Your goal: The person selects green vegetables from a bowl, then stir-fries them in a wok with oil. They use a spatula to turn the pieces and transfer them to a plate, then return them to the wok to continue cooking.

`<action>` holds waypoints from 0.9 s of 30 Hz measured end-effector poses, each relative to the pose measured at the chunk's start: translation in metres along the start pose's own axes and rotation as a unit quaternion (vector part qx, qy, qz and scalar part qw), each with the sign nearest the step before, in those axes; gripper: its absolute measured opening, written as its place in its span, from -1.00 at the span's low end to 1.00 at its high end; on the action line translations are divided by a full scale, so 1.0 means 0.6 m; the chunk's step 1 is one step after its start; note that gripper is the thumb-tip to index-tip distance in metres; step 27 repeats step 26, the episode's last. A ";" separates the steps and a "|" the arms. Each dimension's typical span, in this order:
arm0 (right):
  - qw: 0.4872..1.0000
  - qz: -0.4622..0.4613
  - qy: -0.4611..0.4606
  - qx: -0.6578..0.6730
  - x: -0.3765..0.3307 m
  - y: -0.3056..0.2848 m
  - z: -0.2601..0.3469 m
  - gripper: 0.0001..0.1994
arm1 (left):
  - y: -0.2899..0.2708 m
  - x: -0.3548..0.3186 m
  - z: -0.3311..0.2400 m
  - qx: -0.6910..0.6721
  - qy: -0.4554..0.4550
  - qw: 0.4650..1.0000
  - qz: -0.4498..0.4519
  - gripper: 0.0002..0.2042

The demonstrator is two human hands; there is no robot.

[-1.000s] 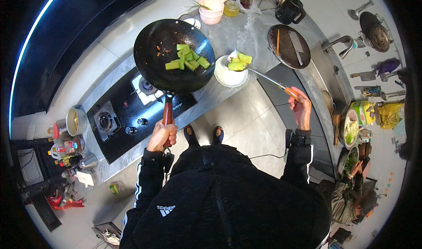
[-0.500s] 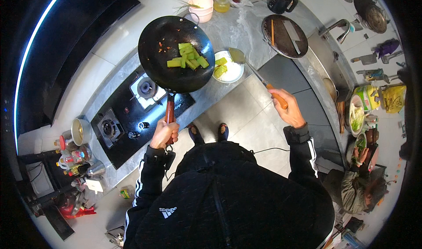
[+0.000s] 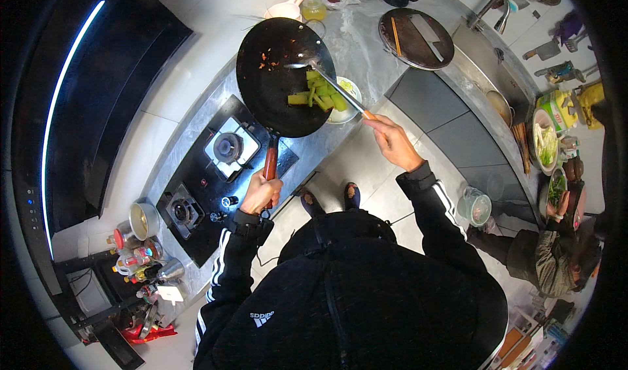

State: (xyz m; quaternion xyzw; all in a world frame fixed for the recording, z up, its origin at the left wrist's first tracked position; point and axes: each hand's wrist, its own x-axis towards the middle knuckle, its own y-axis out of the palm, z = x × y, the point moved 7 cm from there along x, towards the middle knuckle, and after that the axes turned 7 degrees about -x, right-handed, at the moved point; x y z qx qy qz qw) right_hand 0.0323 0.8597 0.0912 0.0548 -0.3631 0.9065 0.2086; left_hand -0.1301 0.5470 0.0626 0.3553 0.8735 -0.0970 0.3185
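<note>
Overhead, grey steel counter [image 3: 366, 43] holds black hob [image 3: 216, 174].

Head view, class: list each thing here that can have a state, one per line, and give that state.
wok: lifted off the hob, tilted, green vegetable pieces inside
left hand: closed round the wok's red handle
right hand: gripping the spatula
spatula: blade inside the wok, by the vegetables
white bowl: on the counter, partly hidden under the wok
gas burner: uncovered, flame cannot be made out
round board: flat on the counter, cleaver lying on it

kitchen, gas hob [image 3: 216, 174], steel sink [image 3: 487, 63], wok [image 3: 284, 76], chopping board [image 3: 415, 38]
</note>
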 end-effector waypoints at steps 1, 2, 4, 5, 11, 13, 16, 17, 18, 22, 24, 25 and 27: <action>1.000 -0.002 0.001 -0.018 -0.003 0.006 -0.004 -0.67 | 0.002 0.003 -0.005 0.004 0.005 1.000 0.001 -0.82; 0.999 -0.004 0.003 -0.035 -0.010 0.013 -0.007 -0.68 | 0.003 0.004 -0.008 0.007 0.009 1.000 0.001 -0.82; 0.999 0.005 0.030 -0.037 -0.027 0.021 -0.019 -0.70 | 0.008 0.008 -0.017 0.022 0.029 0.999 0.004 -0.82; 0.999 0.006 0.035 -0.039 -0.038 0.024 -0.021 -0.70 | 0.008 0.009 -0.020 0.030 0.031 0.999 0.004 -0.81; 0.998 -0.005 0.046 -0.052 -0.083 0.026 -0.022 -0.69 | 0.007 0.020 -0.039 0.068 0.057 0.996 -0.018 -0.79; 0.997 -0.008 0.049 -0.056 -0.091 0.023 -0.023 -0.70 | 0.011 0.025 -0.046 0.081 0.077 0.994 -0.014 -0.76; 0.994 -0.007 0.078 -0.077 -0.101 0.022 -0.031 -0.69 | 0.016 0.034 -0.051 0.109 0.093 0.989 -0.027 -0.71; 0.995 -0.014 0.065 -0.069 -0.102 0.018 -0.030 -0.69 | 0.018 0.040 -0.051 0.111 0.094 0.989 -0.032 -0.69; 0.995 -0.013 0.070 -0.064 -0.103 0.015 -0.032 -0.68 | 0.017 0.045 -0.050 0.115 0.093 0.988 -0.040 -0.68; 0.996 -0.009 0.077 -0.049 -0.110 -0.003 -0.032 -0.67 | 0.016 0.054 -0.049 0.141 0.095 0.984 -0.050 -0.64; 0.996 -0.009 0.062 -0.060 -0.102 -0.002 -0.029 -0.66 | 0.016 0.054 -0.049 0.153 0.093 0.982 -0.054 -0.65; 0.996 -0.009 0.056 -0.065 -0.101 -0.001 -0.030 -0.66 | 0.017 0.050 -0.051 0.163 0.102 0.980 -0.059 -0.65; 0.998 -0.004 0.043 -0.056 -0.094 0.002 -0.030 -0.64 | 0.016 0.047 -0.052 0.180 0.100 0.976 -0.071 -0.65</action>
